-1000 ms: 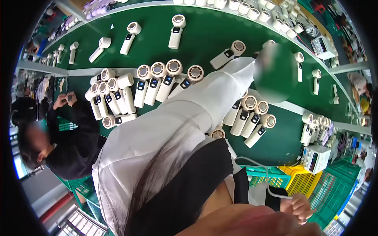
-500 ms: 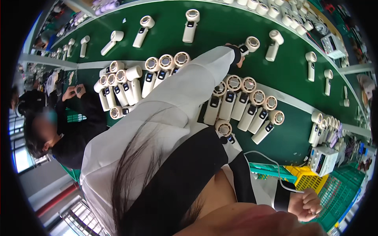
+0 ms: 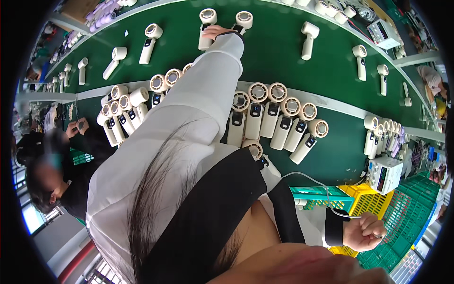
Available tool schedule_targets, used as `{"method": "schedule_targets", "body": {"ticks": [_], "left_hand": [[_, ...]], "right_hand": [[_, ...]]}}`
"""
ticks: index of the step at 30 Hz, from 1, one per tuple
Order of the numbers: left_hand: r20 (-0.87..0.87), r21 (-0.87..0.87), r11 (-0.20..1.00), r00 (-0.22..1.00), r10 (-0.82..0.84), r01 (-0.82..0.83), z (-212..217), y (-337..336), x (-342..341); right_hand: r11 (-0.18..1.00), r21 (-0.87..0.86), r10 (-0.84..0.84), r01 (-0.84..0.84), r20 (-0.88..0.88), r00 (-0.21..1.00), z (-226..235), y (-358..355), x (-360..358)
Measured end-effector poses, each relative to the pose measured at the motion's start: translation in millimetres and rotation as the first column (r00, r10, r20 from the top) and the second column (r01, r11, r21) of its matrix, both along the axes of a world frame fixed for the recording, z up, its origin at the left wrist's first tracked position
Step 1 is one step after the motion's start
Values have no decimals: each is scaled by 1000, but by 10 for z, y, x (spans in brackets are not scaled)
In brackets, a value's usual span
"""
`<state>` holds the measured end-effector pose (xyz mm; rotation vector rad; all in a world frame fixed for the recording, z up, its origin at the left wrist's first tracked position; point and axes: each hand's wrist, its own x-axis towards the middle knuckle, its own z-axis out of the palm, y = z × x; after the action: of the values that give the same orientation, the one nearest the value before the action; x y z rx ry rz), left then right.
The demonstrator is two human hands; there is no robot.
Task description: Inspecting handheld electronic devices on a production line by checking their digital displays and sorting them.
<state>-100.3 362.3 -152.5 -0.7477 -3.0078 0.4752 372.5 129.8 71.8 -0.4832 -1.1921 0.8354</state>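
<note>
My left hand reaches across the green surface, its fingers lying bent over the handle of a white handheld fan. Just right of it is a second handheld fan, whose lower part is hidden behind my cuff. At the lower right, my right hand is closed round the end of a white cable; a small dark tip shows at its fingertips. Between my arms, a row of handheld fans with lit displays lies on the bench. A single fan lies below that row, partly covered by my clothing.
More fans lie spaced along the far green strip. A white boxy instrument stands at the right, above yellow and green crates. Another person works at the left. A pale rail divides the bench.
My left hand has moved left from a fan it held, which now lies beside another one, and reaches that neighbouring fan. My right hand still grips the cable. The whole view has shifted slightly.
</note>
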Motion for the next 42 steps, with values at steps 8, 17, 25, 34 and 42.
{"method": "schedule_targets", "body": {"ticks": [8, 17, 25, 34, 42], "left_hand": [[389, 48, 993, 918, 79, -105, 222, -119, -479], [410, 584, 798, 796, -444, 144, 907, -1116, -128], [-301, 862, 68, 616, -728, 502, 1573, -3314, 787], [-150, 985, -54, 658, -738, 164, 1771, -4410, 356], [290, 776, -57, 436, -852, -628, 1664, -4844, 139]], "right_hand": [[974, -122, 193, -193, -13, 981, 29, -114, -189], [950, -313, 183, -6, 540, 821, -456, -87, -1428], [869, -441, 480, -224, 645, 594, -325, -374, -2629], [-11, -719, 887, -695, -328, 325, -416, -511, -2799], [5, -774, 971, -634, -148, 188, -536, -897, -2900]]}}
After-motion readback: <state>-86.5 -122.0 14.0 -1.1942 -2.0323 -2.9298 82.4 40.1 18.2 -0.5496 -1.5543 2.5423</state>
